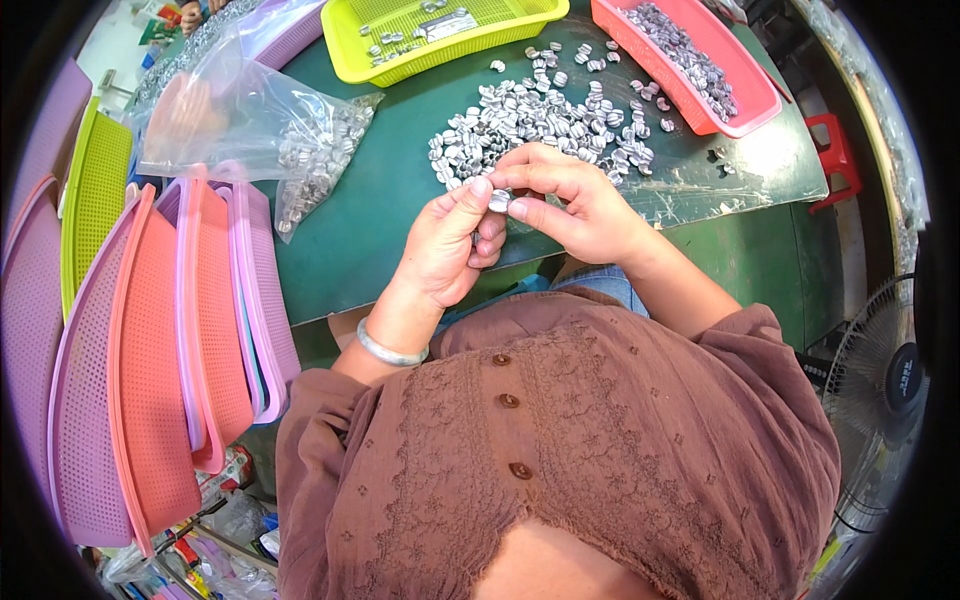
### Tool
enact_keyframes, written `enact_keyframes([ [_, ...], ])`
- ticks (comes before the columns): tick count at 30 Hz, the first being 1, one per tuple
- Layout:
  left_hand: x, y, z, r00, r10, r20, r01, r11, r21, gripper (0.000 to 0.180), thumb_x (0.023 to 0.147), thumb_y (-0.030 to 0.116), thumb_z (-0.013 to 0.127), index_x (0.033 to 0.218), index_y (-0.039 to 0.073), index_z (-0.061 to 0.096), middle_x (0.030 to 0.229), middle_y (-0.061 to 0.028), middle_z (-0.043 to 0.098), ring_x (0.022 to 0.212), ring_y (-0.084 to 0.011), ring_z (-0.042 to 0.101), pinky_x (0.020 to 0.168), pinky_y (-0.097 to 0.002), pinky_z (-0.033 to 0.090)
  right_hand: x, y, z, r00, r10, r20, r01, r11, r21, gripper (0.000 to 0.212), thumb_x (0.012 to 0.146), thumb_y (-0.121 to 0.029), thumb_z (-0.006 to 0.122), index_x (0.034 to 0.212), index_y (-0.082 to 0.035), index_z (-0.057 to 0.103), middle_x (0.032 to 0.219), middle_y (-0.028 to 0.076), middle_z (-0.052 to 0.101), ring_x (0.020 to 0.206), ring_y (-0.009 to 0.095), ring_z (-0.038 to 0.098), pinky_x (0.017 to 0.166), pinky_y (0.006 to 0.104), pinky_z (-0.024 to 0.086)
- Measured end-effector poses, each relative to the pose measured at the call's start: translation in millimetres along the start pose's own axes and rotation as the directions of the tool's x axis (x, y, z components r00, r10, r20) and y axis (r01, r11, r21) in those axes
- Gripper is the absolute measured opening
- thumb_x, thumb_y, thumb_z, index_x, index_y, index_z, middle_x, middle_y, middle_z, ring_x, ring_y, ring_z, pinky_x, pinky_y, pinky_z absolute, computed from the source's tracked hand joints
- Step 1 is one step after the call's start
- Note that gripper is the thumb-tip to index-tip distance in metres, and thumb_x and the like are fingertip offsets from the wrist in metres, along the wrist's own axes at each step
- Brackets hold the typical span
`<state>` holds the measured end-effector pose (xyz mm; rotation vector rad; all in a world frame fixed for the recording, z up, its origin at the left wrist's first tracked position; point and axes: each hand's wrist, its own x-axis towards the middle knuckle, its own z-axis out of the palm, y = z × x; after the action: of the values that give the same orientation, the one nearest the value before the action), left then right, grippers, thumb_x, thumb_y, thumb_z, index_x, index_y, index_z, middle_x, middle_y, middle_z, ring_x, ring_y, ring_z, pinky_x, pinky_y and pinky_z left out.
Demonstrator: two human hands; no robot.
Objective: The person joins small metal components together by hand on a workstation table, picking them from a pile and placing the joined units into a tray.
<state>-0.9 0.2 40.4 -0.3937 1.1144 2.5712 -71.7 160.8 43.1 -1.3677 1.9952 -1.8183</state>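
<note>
Between my two hands, over the near edge of the green table, is a small curved silvery metal piece [500, 201]. My left hand [452, 238] pinches it with thumb and forefinger, its other fingers curled under; a dark bit shows in them, too small to name. From the other side my right hand [570, 200] closes thumb and fingertips on the same piece. Just beyond my hands spreads a loose pile of similar metal pieces [530, 120]. A clear plastic bag [240, 120] with more of them lies to the left of the pile.
A yellow-green basket [350, 50] and a pink-red basket [640, 75], both with metal pieces, stand on the table [330, 250]. Stacked purple and coral baskets [160, 400] crowd the left. At right are a red stool [838, 160] and a fan [880, 390]. Another person's hands [195, 15] show far left.
</note>
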Motion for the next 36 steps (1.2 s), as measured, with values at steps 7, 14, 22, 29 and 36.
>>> enact_keyframes([
  [7,6,-12,1,0.99,0.124,-0.067,-0.124,0.992,0.012,0.027,0.092,0.033,0.052,0.081,0.009,0.056,0.063,0.0022,0.049,0.051,-0.0063,0.041,0.042,-0.0176,0.029,-5,0,10,0.987,0.09,-0.135,-0.095,0.995,-0.03,0.014,0.076,-0.003,0.064,0.091,-0.003,0.063,0.087,0.008,0.06,0.082,0.021,0.058,0.074,0.0299,0.045],
  [14,2,-10,-2,0.985,0.173,-0.019,-0.172,0.984,0.048,0.017,0.093,0.022,0.051,0.086,0.007,0.058,0.065,0.0021,0.051,0.052,-0.0061,0.043,0.044,-0.0178,0.03,-2,3,10,0.959,-0.184,-0.214,0.077,0.901,-0.428,0.015,0.069,-0.005,0.068,0.082,-0.005,0.06,0.084,0.008,0.059,0.078,0.026,0.055,0.068,0.0336,0.044],
  [22,3,-10,-4,0.993,0.112,0.02,-0.112,0.994,0.01,0.016,0.093,0.02,0.051,0.087,0.007,0.058,0.065,0.0021,0.051,0.052,-0.006,0.043,0.043,-0.0174,0.03,-3,5,10,0.953,-0.235,-0.19,0.111,0.858,-0.502,0.02,0.066,-0.007,0.071,0.082,-0.005,0.059,0.083,0.008,0.058,0.076,0.026,0.054,0.066,0.0343,0.044],
  [29,4,-10,-4,0.995,0.096,0.009,-0.096,0.995,0.001,0.017,0.092,0.021,0.052,0.086,0.007,0.058,0.065,0.002,0.052,0.053,-0.006,0.044,0.043,-0.0176,0.03,-4,5,8,0.959,-0.217,-0.185,0.104,0.871,-0.481,0.02,0.067,-0.007,0.071,0.083,-0.005,0.059,0.084,0.009,0.058,0.078,0.027,0.054,0.067,0.0349,0.044],
  [36,1,-4,-21,0.996,0.095,0.0,-0.094,0.992,-0.085,0.024,0.09,0.02,0.046,0.098,0.001,0.056,0.079,-0.0057,0.055,0.065,-0.0134,0.051,0.052,-0.023,0.04,-2,20,-10,0.984,-0.112,-0.141,-0.002,0.774,-0.633,0.017,0.07,-0.006,0.067,0.086,-0.006,0.061,0.091,0.008,0.057,0.088,0.028,0.053,0.076,0.0362,0.042],
])
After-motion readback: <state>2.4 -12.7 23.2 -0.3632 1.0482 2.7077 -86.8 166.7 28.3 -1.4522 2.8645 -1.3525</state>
